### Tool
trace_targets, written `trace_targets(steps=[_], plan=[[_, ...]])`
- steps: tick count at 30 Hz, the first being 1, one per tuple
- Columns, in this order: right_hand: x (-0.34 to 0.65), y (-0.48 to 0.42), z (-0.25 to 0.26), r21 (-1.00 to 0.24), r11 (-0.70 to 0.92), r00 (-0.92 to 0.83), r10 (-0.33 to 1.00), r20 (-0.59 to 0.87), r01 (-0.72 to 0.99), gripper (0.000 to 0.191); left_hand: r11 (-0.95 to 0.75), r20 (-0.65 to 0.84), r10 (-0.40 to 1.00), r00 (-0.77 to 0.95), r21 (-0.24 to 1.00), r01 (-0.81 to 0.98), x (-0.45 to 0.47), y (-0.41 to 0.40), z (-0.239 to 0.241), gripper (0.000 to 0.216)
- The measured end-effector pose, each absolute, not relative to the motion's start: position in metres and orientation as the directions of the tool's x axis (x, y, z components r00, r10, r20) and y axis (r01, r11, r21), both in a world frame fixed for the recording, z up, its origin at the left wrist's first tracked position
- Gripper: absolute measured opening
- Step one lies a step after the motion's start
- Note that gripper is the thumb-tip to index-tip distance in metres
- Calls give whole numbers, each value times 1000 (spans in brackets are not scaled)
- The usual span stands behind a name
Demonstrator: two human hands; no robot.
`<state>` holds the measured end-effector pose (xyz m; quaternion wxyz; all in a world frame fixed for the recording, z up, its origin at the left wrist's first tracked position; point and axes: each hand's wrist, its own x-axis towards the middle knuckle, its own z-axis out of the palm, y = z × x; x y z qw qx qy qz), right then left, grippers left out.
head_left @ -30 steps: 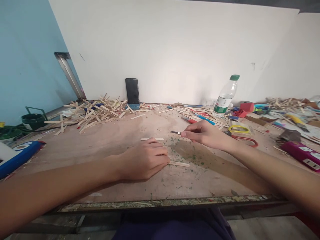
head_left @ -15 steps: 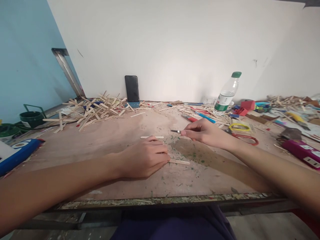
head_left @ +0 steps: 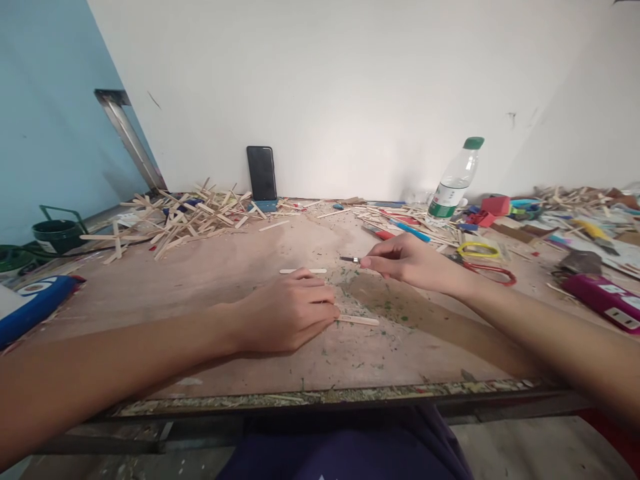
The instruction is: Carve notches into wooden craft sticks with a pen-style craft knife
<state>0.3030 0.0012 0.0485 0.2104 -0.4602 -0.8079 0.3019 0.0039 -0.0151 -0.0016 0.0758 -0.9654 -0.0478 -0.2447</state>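
Note:
My left hand [head_left: 295,312] rests on the tabletop with its fingers curled down onto a wooden craft stick [head_left: 357,321]. One end of that stick shows to the right of the fingers, and the rest is hidden beneath them. Just beyond the knuckles lies a second craft stick [head_left: 290,271], partly covered by the hand. Farther right, my right hand [head_left: 407,265] pinches a small craft knife above the table. Its dark blade and metal collar [head_left: 350,259] point left, while the handle is concealed in the fingers. Green crumbs are scattered on the wood between the hands.
Piled craft sticks [head_left: 200,217] cover the back left, near a propped phone [head_left: 262,173]. At the back right stand a water bottle [head_left: 453,183] and, nearer, scissors [head_left: 487,272]. A purple power strip [head_left: 603,300] lies far right, a blue-and-white bottle [head_left: 37,310] far left.
The view has shifted slightly, moving the whole scene a little in the picture. Both hands keep practically the same pose, and the knife still points left.

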Motion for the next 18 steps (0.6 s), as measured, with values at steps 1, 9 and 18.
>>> trace_targets(steps=[1,9,18], plan=[[303,1,48,-681,395,-489,870,62,616,70,-984,481,53,875,-122,127,4,-15,-2,28],[304,2,47,-680,398,-491,869,64,616,72,-986,483,57,874,-113,126,4,-14,-3,26],[301,0,50,-677,399,-494,867,59,618,73,-985,481,58,875,-113,127,3,-14,-3,27]])
